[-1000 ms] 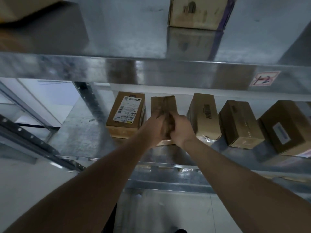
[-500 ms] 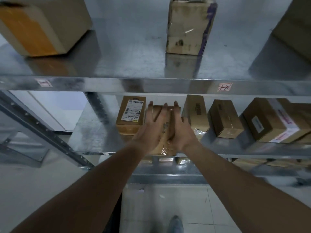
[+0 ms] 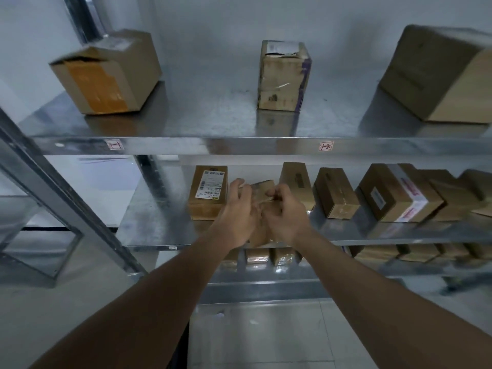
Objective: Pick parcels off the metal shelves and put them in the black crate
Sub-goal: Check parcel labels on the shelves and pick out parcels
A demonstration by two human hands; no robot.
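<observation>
My left hand [image 3: 237, 214] and my right hand [image 3: 286, 214] are close together on the middle shelf, and both are closed around one small brown cardboard parcel [image 3: 262, 189]. The left hand presses on its left side with the fingers curled over the top edge; the right hand grips its right side, with the thumb and fingers pinching the upper part. Only the top of the parcel shows between my hands, and a little of its lower part shows under them, at the front edge of the galvanised metal middle shelf [image 3: 159, 222].

Just left of my left hand stands a brown carton with a white printed label [image 3: 209, 193], touching or almost touching the held parcel; I cannot tell which. Just right of my right hand is a tall narrow brown box with a barcode [image 3: 295, 182], then a plain brown box [image 3: 335, 193], then a bigger brown box with white and red tape [image 3: 396, 194].

On the upper metal shelf [image 3: 213, 121] there are three boxes well apart: a brown box with an orange panel [image 3: 106, 73] on the left, an upright worn box with purple tape [image 3: 283, 75] in the middle, and a large brown box [image 3: 439, 75] on the right. Under the middle shelf, more small brown parcels [image 3: 266, 258] stand in a row. The black crate is not in view.
</observation>
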